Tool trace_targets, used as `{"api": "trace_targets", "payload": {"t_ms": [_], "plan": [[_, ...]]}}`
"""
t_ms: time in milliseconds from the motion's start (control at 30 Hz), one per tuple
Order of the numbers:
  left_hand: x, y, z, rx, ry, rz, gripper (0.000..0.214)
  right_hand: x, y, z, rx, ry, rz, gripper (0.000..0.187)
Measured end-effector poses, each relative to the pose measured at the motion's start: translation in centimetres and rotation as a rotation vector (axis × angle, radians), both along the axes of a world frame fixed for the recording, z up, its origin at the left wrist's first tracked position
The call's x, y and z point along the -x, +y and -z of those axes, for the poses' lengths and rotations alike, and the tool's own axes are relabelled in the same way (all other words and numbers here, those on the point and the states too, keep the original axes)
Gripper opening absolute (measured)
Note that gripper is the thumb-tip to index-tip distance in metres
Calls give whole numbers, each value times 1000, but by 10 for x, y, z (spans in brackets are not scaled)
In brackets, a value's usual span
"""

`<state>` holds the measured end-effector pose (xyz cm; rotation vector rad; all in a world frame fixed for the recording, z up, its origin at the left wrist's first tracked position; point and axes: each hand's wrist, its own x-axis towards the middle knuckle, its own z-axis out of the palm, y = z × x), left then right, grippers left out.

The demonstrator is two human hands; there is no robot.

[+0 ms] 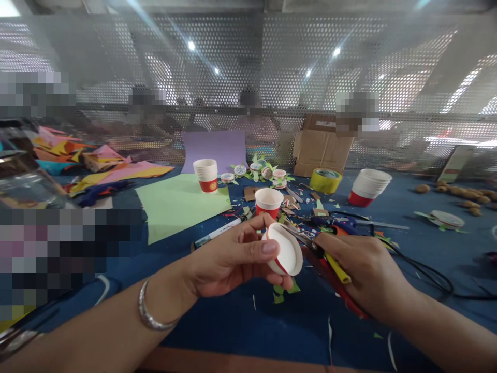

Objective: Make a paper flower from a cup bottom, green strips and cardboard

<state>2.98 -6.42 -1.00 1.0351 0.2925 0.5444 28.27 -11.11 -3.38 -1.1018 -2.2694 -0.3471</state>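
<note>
Between the thumb and fingers of my left hand (248, 254) is a cut-down paper cup (286, 251), white inside with a red band, its round bottom tilted toward me. My right hand (367, 264) is closed on scissors (337, 267) with red and yellow handles. Their blades reach to the far rim of the cut cup; whether they are spread there I cannot tell. Green paper pieces (285, 291) show just below the cut cup. Right behind it stands a whole red and white paper cup (268, 199).
Paper cup stacks (205, 173) (370, 186) stand on the blue table. Small decorated discs (256, 168), yellow tape (326, 180) and scraps lie at the back. A glue gun (341, 224) with black cable is at right, green paper (178, 204) and a marker (217, 232) at left.
</note>
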Motion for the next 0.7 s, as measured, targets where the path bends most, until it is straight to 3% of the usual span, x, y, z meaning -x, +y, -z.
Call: {"api": "trace_targets", "payload": {"t_ms": [367,700], "plan": [[-2,2,3,71,-89,-50,32,2,7,0,-27,0,50,15],[-2,0,1,49,-31,37,47,3,1,-1,0,-1,1,19]]}}
